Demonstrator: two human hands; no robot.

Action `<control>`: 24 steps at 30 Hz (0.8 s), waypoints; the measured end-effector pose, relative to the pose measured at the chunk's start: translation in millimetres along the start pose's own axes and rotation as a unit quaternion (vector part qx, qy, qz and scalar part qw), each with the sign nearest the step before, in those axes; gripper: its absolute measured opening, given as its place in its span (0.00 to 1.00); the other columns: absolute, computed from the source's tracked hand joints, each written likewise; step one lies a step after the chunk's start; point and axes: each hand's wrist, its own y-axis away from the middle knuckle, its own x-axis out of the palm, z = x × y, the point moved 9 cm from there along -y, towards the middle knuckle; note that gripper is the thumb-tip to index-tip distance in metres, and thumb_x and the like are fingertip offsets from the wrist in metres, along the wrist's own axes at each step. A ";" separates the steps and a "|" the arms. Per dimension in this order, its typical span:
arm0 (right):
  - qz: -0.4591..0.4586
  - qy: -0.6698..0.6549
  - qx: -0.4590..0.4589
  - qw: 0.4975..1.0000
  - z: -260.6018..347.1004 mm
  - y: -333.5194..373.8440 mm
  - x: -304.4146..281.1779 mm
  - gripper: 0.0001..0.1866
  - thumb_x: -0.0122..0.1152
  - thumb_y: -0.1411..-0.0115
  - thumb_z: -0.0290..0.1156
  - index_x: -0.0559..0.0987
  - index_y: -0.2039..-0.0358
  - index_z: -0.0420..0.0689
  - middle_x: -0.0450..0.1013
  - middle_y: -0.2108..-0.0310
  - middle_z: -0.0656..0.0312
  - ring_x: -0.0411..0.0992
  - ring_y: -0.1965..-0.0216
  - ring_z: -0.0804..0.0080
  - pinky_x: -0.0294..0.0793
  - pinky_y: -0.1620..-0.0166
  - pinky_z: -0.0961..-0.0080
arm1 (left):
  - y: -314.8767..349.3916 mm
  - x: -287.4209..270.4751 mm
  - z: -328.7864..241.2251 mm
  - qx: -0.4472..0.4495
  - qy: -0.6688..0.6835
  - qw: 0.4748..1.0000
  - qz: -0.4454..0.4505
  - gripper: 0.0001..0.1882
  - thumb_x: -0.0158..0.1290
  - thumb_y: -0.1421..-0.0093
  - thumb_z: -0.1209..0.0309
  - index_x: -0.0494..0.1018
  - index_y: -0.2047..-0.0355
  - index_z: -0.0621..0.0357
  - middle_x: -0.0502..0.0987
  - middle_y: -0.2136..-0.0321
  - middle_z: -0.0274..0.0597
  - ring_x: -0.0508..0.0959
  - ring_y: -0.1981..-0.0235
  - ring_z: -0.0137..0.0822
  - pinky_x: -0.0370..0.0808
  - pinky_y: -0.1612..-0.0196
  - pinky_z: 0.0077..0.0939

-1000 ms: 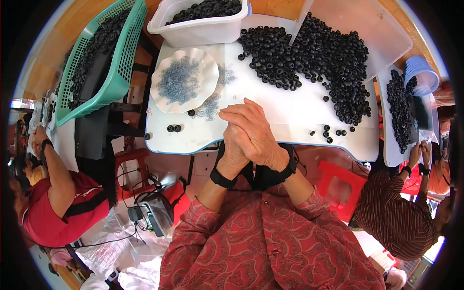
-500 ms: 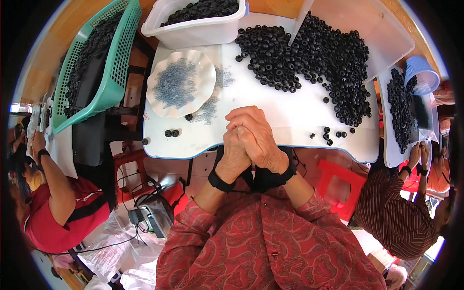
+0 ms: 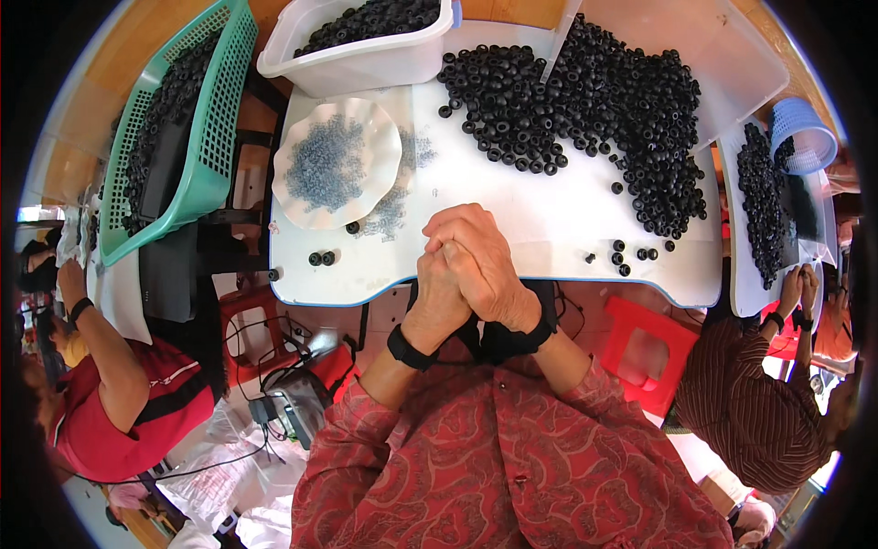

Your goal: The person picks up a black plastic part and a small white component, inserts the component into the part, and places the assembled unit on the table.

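My left hand (image 3: pixel 437 295) and my right hand (image 3: pixel 496 285) are clasped together over the near edge of the white table (image 3: pixel 549 229). Their fingers are closed around each other, and no object shows between them; the palms are hidden. To their left, a wavy-rimmed white plate (image 3: pixel 378 187) carries a heap of small clear bluish pieces (image 3: pixel 322 165). More of these pieces lie beside the plate. Beyond my hands at the right spreads a large pile of black ring-shaped parts (image 3: pixel 631 101). A few loose black parts (image 3: pixel 322 259) sit near the front edge.
A white tub (image 3: pixel 375 71) of black parts stands at the back left, a clear plastic bin (image 3: pixel 732 64) at the back right. A green basket (image 3: pixel 206 174) is at far left, a blue basket (image 3: pixel 805 142) at far right. Co-workers sit on both sides; a red stool (image 3: pixel 654 352) stands below.
The view has shifted slightly, so the tub and plate appear a little further left. My hands stay clasped in nearly the same place.
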 end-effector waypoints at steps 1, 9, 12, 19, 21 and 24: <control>0.000 0.008 -0.006 1.000 1.5 2.1 0.2 0.08 0.45 0.44 0.26 0.75 0.70 0.44 0.74 0.62 0.58 0.68 0.62 0.60 0.63 0.52 0.67 | -2.9 3.6 0.2 -0.001 0.000 1.000 0.001 0.11 0.53 0.46 0.85 0.76 0.63 0.62 0.72 0.70 0.47 0.77 0.72 0.48 0.76 0.72 0.37; -0.001 -0.003 -0.008 1.000 -3.8 -1.5 -1.4 0.08 0.45 0.44 0.26 0.75 0.70 0.44 0.74 0.62 0.58 0.68 0.62 0.61 0.63 0.54 0.67 | -5.8 4.6 2.8 -0.005 -0.001 1.000 0.004 0.11 0.53 0.46 0.85 0.76 0.63 0.62 0.72 0.70 0.47 0.77 0.72 0.47 0.76 0.73 0.37; -0.005 0.006 -0.013 1.000 -1.4 -1.9 -2.5 0.07 0.45 0.44 0.26 0.74 0.70 0.44 0.74 0.63 0.58 0.68 0.63 0.61 0.63 0.54 0.67 | -5.3 6.2 2.4 -0.005 0.000 1.000 0.005 0.11 0.53 0.46 0.85 0.76 0.63 0.62 0.72 0.70 0.47 0.77 0.73 0.47 0.76 0.73 0.36; 0.013 -0.023 0.026 0.999 -10.3 -0.5 -1.1 0.11 0.42 0.42 0.26 0.75 0.69 0.39 0.74 0.62 0.52 0.70 0.58 0.58 0.68 0.49 0.66 | -6.6 1.2 2.7 -0.001 -0.007 1.000 -0.004 0.11 0.53 0.46 0.85 0.76 0.63 0.62 0.72 0.70 0.47 0.77 0.73 0.46 0.76 0.73 0.36; 0.014 -0.016 0.018 1.000 -8.4 -0.2 -2.8 0.11 0.42 0.41 0.26 0.75 0.68 0.39 0.74 0.61 0.51 0.70 0.57 0.58 0.68 0.49 0.66 | -7.0 1.7 1.1 0.003 -0.009 1.000 -0.008 0.11 0.53 0.46 0.85 0.76 0.63 0.62 0.72 0.70 0.47 0.77 0.73 0.46 0.76 0.73 0.36; 0.009 -0.017 0.004 1.000 -4.9 -0.3 -4.0 0.10 0.43 0.40 0.26 0.75 0.65 0.40 0.74 0.59 0.53 0.71 0.56 0.59 0.67 0.48 0.66 | -2.4 -1.4 -0.1 0.008 -0.010 1.000 -0.011 0.11 0.53 0.45 0.85 0.77 0.63 0.62 0.72 0.70 0.46 0.77 0.73 0.46 0.76 0.73 0.36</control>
